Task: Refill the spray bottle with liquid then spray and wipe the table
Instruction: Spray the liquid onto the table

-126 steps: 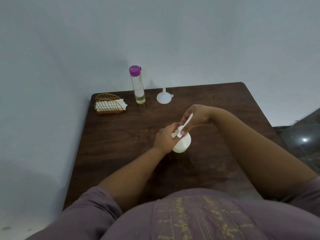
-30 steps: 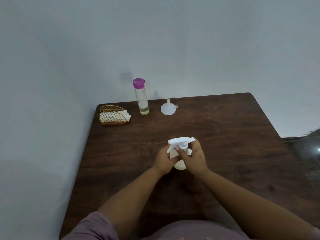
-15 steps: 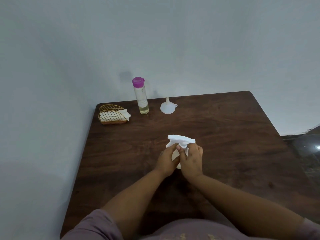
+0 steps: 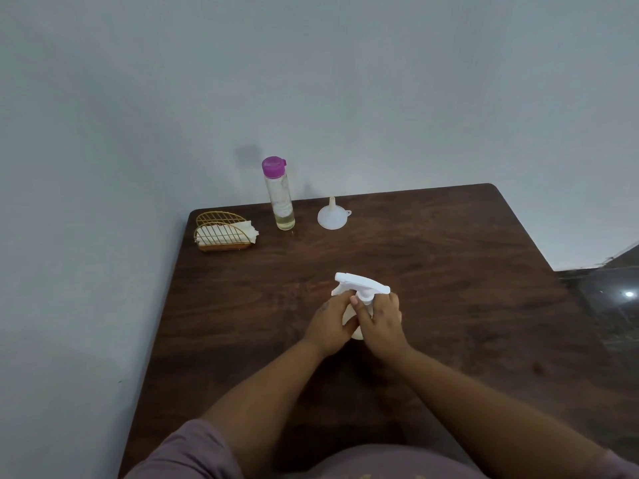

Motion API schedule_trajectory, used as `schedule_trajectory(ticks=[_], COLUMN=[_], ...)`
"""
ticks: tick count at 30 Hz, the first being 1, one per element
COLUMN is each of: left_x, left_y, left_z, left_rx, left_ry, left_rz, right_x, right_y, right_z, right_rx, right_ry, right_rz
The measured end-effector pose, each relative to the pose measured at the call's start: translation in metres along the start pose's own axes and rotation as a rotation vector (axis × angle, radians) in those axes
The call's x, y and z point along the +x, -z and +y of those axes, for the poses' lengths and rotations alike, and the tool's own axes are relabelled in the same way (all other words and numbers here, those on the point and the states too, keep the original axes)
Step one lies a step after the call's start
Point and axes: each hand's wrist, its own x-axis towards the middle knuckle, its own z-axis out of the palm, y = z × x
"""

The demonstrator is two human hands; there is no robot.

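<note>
- The bottle [image 4: 352,326] body is mostly hidden behind the left hand [image 4: 328,326] and right hand [image 4: 382,328].
- Its fill level cannot be told.
- The table [image 4: 449,271] is cut off below and at right.

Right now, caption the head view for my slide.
Both hands, left hand and right hand, grip the spray bottle on the table; funnel and refill bottle stand behind.
</note>
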Motion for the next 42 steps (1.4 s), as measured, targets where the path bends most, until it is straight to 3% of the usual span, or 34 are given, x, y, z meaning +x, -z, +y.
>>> schedule_trajectory(ticks=[2,5,9,12,20,22,25,28,33,37,39,42], left_x=[-0.001,0.003,0.007,0.004,-0.014,-0.021,-0.037,-0.052,-0.077,-0.09,-0.096,-0.102], left_y=[-0.001,-0.002,-0.014,-0.022,-0.045,-0.059,-0.088,-0.116,-0.151,-0.168,-0.173,-0.179], left_z=[0.001,0.002,0.009,0.016,0.04,0.059,0.092,0.114,0.131,0.134,0.136,0.141], left_rx=[-0.006,-0.024,0.029,-0.111,0.012,0.007,-0.104,-0.27,-0.38,-0.417,-0.43,-0.443], left_ry=[-0.002,0.011,0.036,0.194,0.22,0.19,0.204,0.284,0.367,0.393,0.412,0.426], left_rz=[0.008,-0.007,-0.048,-0.037,-0.321,-0.404,-0.46,-0.454,-0.396,-0.366,-0.363,-0.381], right_x=[0.001,0.01,0.023,0.022,-0.004,-0.006,-0.011,-0.02,-0.038,-0.055,-0.062,-0.068], right_y=[-0.003,0.01,0.035,0.045,0.071,0.085,0.106,0.124,0.131,0.129,0.13,0.137], right_z=[-0.005,-0.004,0.013,0.017,0.034,0.033,0.034,0.04,0.058,0.063,0.065,0.074], right_rx=[-0.057,-0.131,-0.29,-0.186,-0.034,0.054,0.318,0.425,0.22,-0.135,-0.159,-0.103], right_ry=[-0.035,0.0,0.175,0.213,0.344,0.259,-0.046,-0.19,-0.291,-0.342,-0.348,-0.335], right_rz=[-0.004,-0.166,-0.381,-0.3,-0.168,-0.171,-0.372,-0.493,-0.566,-0.376,-0.328,-0.385])
